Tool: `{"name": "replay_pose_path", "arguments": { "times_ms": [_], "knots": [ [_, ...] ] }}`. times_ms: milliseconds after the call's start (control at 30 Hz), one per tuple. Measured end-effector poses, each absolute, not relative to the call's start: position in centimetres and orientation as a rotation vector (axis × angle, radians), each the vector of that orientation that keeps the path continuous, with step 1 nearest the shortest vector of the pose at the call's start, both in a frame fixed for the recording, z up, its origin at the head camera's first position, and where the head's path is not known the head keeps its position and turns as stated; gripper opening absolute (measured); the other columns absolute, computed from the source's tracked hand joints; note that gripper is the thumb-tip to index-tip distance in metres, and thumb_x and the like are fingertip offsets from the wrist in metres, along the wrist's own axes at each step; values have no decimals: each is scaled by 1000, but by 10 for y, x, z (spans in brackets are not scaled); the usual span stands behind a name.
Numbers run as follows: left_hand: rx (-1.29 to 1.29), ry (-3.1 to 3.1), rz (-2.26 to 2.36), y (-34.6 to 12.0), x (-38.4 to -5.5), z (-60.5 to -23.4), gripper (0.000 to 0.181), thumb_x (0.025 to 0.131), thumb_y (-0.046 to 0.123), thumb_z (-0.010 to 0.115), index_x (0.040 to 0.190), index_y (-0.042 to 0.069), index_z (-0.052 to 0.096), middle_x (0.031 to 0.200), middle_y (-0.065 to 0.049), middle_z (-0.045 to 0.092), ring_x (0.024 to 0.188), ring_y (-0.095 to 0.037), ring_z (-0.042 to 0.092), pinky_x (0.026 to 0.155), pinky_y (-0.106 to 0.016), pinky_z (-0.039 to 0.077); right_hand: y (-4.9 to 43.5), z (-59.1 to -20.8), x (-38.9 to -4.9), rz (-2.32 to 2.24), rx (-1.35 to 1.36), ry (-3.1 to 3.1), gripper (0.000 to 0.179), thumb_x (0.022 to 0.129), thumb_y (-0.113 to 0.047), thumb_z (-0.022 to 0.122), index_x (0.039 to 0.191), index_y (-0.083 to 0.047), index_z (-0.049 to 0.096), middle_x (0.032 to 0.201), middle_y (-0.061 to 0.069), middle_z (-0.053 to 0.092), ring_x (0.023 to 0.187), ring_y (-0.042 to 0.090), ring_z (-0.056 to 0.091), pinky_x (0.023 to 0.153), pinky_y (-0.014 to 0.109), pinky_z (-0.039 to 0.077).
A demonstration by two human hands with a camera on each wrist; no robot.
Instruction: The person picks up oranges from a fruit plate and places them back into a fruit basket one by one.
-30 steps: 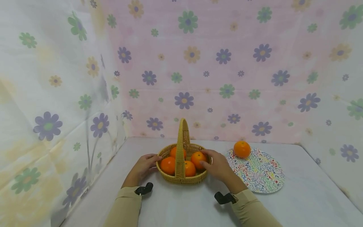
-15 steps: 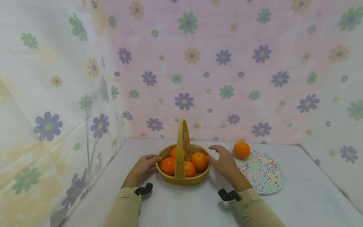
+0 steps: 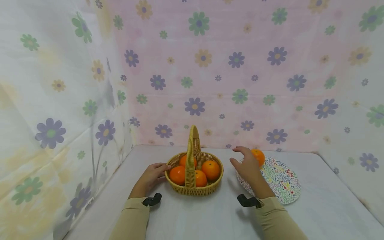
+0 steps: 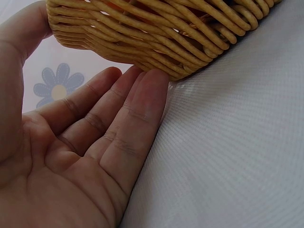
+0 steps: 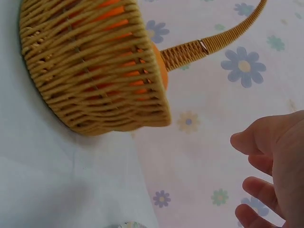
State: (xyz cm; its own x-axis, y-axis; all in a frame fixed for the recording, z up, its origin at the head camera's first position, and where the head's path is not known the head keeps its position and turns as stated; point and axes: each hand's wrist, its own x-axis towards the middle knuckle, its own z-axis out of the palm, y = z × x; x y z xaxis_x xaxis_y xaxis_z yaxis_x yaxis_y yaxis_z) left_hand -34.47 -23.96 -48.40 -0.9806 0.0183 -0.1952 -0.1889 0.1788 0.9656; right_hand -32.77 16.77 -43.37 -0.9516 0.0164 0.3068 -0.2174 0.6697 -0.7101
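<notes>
A woven wicker basket (image 3: pixel 195 190) with a tall arched handle stands upright on the table, holding several oranges (image 3: pixel 211 170). At its left side, my left hand (image 3: pixel 151 176) holds the rim, thumb over the edge. In the left wrist view, the long fingers (image 4: pixel 128 118) lie nearly straight with their tips against the lower wicker. My right hand (image 3: pixel 250 166) is in the air to the right of the basket, apart from it, thumb and fingers spread and nothing between them. It partly covers another orange (image 3: pixel 258 157) at the back of a round, colourfully speckled plate (image 3: pixel 282 180).
A white cloth covers the table (image 3: pixel 192 220). Flower-printed curtains (image 3: pixel 222 83) close off the back and both sides. A black camera mount sits on each wrist.
My right hand has let go of the basket's right rim and moved right, up to the plate. The left hand and the basket have stayed in place.
</notes>
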Motion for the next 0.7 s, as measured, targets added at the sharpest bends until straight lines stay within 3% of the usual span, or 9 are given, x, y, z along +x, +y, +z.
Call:
{"name": "replay_pose_path", "arguments": {
  "times_ms": [300,700],
  "knots": [
    [-178,2268,1921,-240,-346,-485,52,91,44,77,127,7,69,127,-8,71,107,-22,70,96,-38,60,188,-430,-327,1016,102,-2526,43,94,-22,74,134,-8,64,158,19,46,146,46,40,116,66,37],
    [-177,2266,1920,-240,-346,-485,54,92,43,76,129,5,67,129,-11,69,108,-22,69,98,-39,60,208,-437,-332,960,-5,-2465,47,91,-16,76,135,-7,62,159,19,43,143,48,38,112,64,44]
  ]
}}
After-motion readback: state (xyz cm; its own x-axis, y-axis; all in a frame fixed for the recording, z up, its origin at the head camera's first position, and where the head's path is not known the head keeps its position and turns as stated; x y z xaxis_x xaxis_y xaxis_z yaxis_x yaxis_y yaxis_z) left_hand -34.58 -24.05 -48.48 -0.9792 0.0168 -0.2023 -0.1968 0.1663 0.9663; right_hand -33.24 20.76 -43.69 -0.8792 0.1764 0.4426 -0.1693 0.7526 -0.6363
